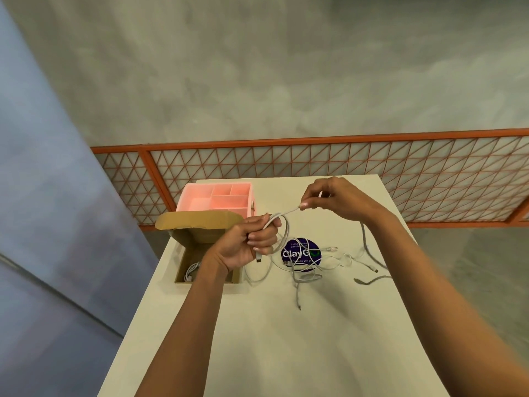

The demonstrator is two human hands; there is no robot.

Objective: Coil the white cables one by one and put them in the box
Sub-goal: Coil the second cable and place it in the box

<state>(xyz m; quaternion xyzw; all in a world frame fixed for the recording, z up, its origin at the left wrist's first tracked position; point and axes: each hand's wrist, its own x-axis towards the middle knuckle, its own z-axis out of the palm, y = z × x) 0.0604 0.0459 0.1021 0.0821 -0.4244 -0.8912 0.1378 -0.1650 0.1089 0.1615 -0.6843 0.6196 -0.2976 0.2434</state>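
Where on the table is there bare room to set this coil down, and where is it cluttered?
Bare: the near half of the table, this side of the cardboard box and the loose cables. Also the far strip right of the pink organizer, behind the right hand. Crowded: around the round sticker, where cables tangle toward the right edge.

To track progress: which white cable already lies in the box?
The coiled white cable inside the open brown cardboard box; all others are outside it.
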